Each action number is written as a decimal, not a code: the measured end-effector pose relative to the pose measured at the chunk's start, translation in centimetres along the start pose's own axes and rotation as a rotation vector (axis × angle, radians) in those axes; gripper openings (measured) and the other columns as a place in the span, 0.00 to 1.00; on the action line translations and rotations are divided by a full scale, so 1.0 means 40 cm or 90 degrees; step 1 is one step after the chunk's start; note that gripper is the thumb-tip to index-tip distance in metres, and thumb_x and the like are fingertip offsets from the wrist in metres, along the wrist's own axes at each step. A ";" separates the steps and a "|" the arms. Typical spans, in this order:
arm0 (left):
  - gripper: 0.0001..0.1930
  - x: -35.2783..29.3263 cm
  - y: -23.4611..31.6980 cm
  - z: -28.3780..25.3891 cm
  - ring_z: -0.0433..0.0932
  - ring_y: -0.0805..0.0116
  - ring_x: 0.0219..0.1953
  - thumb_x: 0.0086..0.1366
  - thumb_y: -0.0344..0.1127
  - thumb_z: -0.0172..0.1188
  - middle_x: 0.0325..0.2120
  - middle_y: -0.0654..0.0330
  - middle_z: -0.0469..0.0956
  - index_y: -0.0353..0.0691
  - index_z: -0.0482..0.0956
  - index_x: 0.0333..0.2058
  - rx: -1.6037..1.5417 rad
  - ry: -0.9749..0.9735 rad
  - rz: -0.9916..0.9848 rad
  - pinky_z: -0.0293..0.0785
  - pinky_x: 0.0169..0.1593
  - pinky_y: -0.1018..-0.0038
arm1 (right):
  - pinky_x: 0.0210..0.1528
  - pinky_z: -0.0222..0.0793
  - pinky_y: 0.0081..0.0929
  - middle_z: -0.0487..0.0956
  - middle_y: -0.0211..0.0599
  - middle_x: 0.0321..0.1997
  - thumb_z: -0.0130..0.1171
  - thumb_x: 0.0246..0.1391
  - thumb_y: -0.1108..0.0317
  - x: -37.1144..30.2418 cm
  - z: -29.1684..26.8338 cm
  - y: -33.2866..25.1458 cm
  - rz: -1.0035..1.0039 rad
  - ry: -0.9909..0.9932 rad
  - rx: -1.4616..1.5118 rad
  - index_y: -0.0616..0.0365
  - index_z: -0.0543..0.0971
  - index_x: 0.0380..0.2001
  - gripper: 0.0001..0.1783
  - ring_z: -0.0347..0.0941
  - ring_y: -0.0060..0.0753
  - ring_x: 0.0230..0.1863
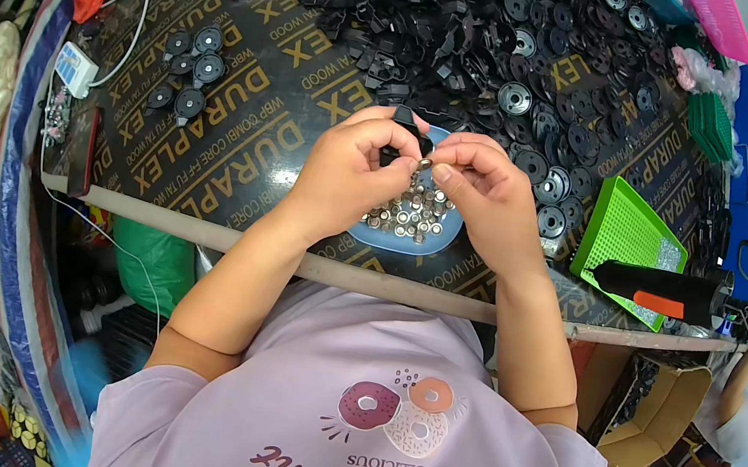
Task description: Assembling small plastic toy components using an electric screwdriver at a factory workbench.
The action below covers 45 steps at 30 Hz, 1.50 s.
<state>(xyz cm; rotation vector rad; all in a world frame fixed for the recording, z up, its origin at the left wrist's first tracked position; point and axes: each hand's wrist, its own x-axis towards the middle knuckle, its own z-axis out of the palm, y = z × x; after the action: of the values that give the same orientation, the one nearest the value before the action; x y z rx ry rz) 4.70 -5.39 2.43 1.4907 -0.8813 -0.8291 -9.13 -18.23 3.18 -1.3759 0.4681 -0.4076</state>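
Note:
Over a blue dish [402, 245] near the table's front edge, my two hands meet fingertip to fingertip. My left hand [341, 173] is closed around a black plastic part [405, 120], mostly covered by the fingers. A small round metal piece [424, 163] is pinched between thumb and finger of my right hand [493, 195], right beside the black part. Below them, many small silvery metal pieces [413, 212] lie in the dish.
Black plastic parts [412, 15] heap across the back, black wheels [515, 98] at right. Several assembled wheels [208, 67] lie at left. A green basket [630, 229] and a black power screwdriver [655, 287] sit at front right. A white cable [146, 3] crosses the left side.

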 end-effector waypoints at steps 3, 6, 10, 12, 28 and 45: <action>0.02 -0.001 -0.009 0.006 0.71 0.83 0.25 0.59 0.24 0.59 0.45 0.60 0.75 0.35 0.78 0.32 0.004 0.012 0.035 0.75 0.37 0.83 | 0.43 0.70 0.19 0.72 0.36 0.47 0.60 0.56 0.75 0.006 -0.007 0.028 -0.075 -0.018 -0.122 0.64 0.81 0.33 0.04 0.71 0.20 0.43; 0.14 -0.003 0.008 0.014 0.75 0.73 0.45 0.65 0.19 0.46 0.54 0.53 0.68 0.35 0.70 0.48 -0.254 -0.026 -0.055 0.77 0.47 0.76 | 0.41 0.69 0.18 0.71 0.37 0.49 0.60 0.55 0.75 0.012 -0.006 0.029 -0.077 0.016 -0.058 0.63 0.80 0.32 0.03 0.71 0.20 0.41; 0.26 0.001 0.012 0.027 0.72 0.69 0.52 0.65 0.21 0.48 0.58 0.51 0.65 0.39 0.55 0.61 -0.316 -0.043 -0.025 0.78 0.52 0.70 | 0.43 0.69 0.23 0.73 0.39 0.47 0.61 0.53 0.74 0.011 -0.002 0.010 -0.100 0.082 -0.173 0.62 0.81 0.31 0.03 0.73 0.29 0.45; 0.27 0.002 0.012 0.034 0.73 0.69 0.52 0.65 0.21 0.48 0.58 0.50 0.65 0.39 0.55 0.62 -0.317 -0.033 -0.032 0.78 0.51 0.70 | 0.46 0.69 0.29 0.74 0.42 0.45 0.63 0.51 0.73 0.011 0.007 -0.006 -0.137 0.109 -0.325 0.63 0.81 0.30 0.05 0.74 0.36 0.47; 0.19 -0.002 -0.001 0.048 0.77 0.70 0.46 0.64 0.18 0.51 0.49 0.54 0.72 0.37 0.65 0.53 -0.388 0.031 -0.064 0.81 0.41 0.77 | 0.40 0.72 0.33 0.76 0.42 0.33 0.68 0.41 0.74 0.014 0.038 0.026 -0.214 0.200 -0.373 0.61 0.76 0.22 0.08 0.75 0.41 0.37; 0.19 0.005 -0.006 0.038 0.82 0.59 0.42 0.65 0.22 0.52 0.50 0.54 0.76 0.43 0.64 0.53 -0.492 0.026 -0.203 0.82 0.40 0.68 | 0.42 0.70 0.29 0.78 0.37 0.44 0.63 0.48 0.78 -0.055 -0.156 -0.014 -0.157 0.305 -0.428 0.60 0.79 0.30 0.04 0.74 0.34 0.37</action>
<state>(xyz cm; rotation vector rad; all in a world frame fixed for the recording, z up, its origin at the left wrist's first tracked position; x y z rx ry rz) 3.48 -6.25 2.06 0.9556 -0.2237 -1.1970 -14.34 -22.33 3.09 -2.0031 0.8853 -0.8431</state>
